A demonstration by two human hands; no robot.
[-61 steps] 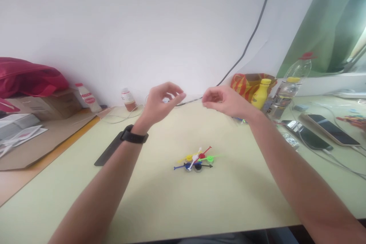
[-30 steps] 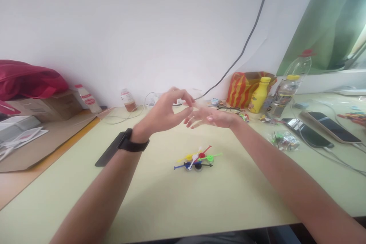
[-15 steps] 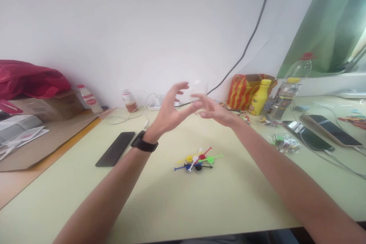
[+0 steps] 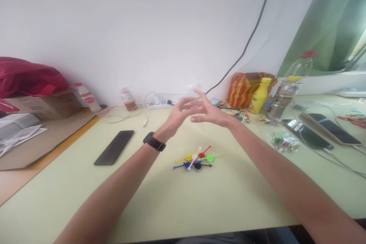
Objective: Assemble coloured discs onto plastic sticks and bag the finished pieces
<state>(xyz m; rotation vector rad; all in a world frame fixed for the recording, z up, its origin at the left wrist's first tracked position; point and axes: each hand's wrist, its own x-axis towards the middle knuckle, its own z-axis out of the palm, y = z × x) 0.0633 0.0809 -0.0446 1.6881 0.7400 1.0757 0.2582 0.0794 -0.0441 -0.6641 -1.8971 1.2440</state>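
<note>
A clear, thin plastic bag (image 4: 191,90), hard to make out against the wall, shows just above my fingers. My left hand (image 4: 180,113), with a black watch on the wrist, is curled at the bag's lower edge and seems to grip it. My right hand (image 4: 212,112) is close beside it, thumb and forefinger spread apart, the forefinger near the bag. On the table below both hands lies a small pile of plastic spinner arrows (image 4: 195,158) in yellow, white, red, green, blue and black. Neither hand touches the pile.
A black phone (image 4: 114,148) lies left of the pile. Along the wall stand a drink bottle (image 4: 128,100), a power strip (image 4: 160,105), a striped bag (image 4: 238,91) and a yellow bottle (image 4: 260,97). Phones with cables and a packet of small parts (image 4: 284,142) are at right.
My left hand has moved right and down, and its fingers have closed in by the bag. The right hand's thumb and forefinger have spread apart. The bag has shifted slightly left; the pile is unchanged.
</note>
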